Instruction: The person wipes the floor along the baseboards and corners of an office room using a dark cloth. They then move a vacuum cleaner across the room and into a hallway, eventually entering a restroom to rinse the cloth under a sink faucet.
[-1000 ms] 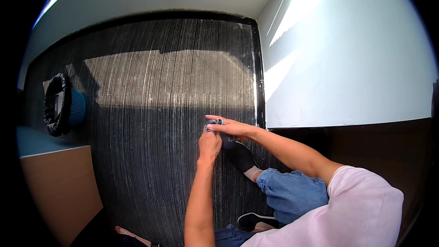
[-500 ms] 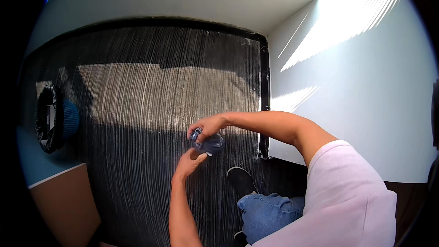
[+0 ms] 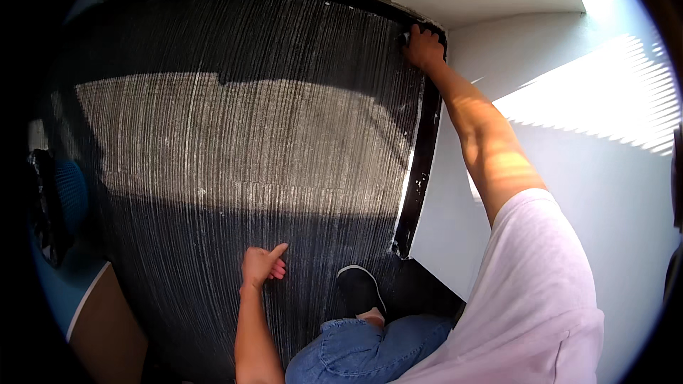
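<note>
Your right hand (image 3: 425, 46) grips something small at the ribbed black panel's (image 3: 235, 149) top-right corner, your left hand (image 3: 262, 267) loosely curled beside it lower down — overreach there and you could slip off.

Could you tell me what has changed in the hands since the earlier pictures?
The right hand left the left hand and reached up to the top right corner of the black ribbed panel. The left hand dropped lower, loosely curled. The panel and the black shoe stayed put.
</note>
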Demonstrator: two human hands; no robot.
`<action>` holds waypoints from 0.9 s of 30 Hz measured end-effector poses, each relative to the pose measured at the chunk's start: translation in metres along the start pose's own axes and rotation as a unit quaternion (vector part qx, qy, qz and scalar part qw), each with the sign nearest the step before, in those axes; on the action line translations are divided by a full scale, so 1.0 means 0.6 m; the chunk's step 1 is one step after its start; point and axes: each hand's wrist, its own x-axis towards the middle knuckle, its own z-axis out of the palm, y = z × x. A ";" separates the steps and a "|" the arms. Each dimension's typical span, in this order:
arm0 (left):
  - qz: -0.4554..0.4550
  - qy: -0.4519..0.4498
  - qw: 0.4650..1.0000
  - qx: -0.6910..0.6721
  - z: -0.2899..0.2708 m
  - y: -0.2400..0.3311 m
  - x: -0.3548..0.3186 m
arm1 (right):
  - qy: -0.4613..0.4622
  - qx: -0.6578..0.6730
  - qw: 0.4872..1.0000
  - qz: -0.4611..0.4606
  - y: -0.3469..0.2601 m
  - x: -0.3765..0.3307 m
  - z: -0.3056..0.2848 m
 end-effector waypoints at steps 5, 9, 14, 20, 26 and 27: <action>-0.004 0.002 1.000 0.014 -0.002 0.016 -0.010 | -0.096 -0.027 0.995 0.004 -0.009 -0.092 0.007; 0.015 -0.002 1.000 0.024 0.002 0.014 -0.008 | -0.171 0.019 0.984 0.034 -0.041 -0.267 -0.005; 0.021 -0.016 0.999 0.025 0.004 0.015 -0.010 | -0.329 0.082 0.939 0.063 -0.057 -0.452 -0.022; 0.031 0.000 0.999 0.041 0.003 0.010 -0.017 | -0.190 0.176 0.966 0.002 0.003 -0.325 -0.050; 0.053 0.012 0.997 0.051 0.012 0.019 -0.019 | -0.217 0.038 0.969 0.114 0.011 -0.155 -0.020; 0.054 0.023 0.997 0.044 0.010 0.004 -0.019 | -0.119 0.025 0.984 0.130 -0.029 -0.208 -0.005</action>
